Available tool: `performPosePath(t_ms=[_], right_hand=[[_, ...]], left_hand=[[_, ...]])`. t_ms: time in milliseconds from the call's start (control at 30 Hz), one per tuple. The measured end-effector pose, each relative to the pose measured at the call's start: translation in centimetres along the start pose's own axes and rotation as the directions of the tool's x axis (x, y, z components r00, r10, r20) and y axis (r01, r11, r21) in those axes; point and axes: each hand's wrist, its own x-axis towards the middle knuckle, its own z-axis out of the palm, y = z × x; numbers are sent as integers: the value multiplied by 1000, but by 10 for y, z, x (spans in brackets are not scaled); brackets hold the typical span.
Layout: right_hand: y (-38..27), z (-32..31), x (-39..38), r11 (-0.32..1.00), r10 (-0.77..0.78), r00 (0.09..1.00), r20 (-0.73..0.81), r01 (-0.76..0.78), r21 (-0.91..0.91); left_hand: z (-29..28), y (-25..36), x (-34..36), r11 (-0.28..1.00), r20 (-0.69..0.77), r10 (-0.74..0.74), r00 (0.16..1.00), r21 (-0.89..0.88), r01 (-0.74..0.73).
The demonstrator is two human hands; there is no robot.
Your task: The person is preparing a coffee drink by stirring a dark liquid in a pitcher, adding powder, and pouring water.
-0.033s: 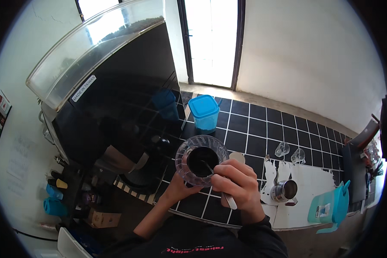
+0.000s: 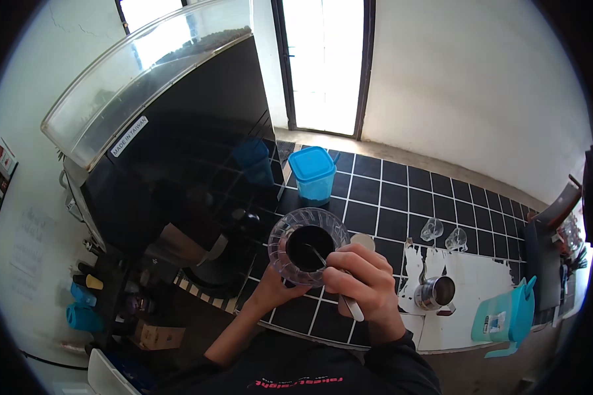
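In front of me is a clear, ridged container with a wide round rim (image 2: 281,240). Dark liquid (image 2: 307,245), nearly black, shows inside it. My left hand (image 2: 278,289) grips the container low on its near side, its fingers partly hidden behind the clear wall. A metal spoon (image 2: 352,308) is pinched in my right hand (image 2: 364,280). The spoon slants down over the near right of the rim, and its lower end disappears into the liquid.
A lidded blue canister (image 2: 313,172) stands beyond on the black tiled counter (image 2: 382,195), beside a big black machine (image 2: 184,125). At right are two small clear cups (image 2: 432,228), a metal pot (image 2: 435,292) on a white board (image 2: 464,322), and a turquoise pitcher (image 2: 505,315).
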Motion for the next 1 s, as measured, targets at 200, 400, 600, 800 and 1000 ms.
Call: performPosePath(t_ms=[200,400,600,800,1000], right_hand=[[-1,-4,1,1000,19,999,43,-18,-16],[-3,-5,2,997,33,999,26,-31,-68],[-7,-7,4,995,64,998,-22,-65,-69],[-4,-9,3,994,109,994,13,-109,-14],[-4,-5,5,993,118,993,-1,-118,-7]], left_hand=[[1,1,2,999,-18,12,1000,-32,-12],[-2,3,-2,999,-1,-12,1000,30,12],[-1,6,0,997,24,-63,998,39,62],[2,9,-1,998,-44,-32,999,-47,30],[2,-5,-2,1000,-42,-22,999,-9,22]])
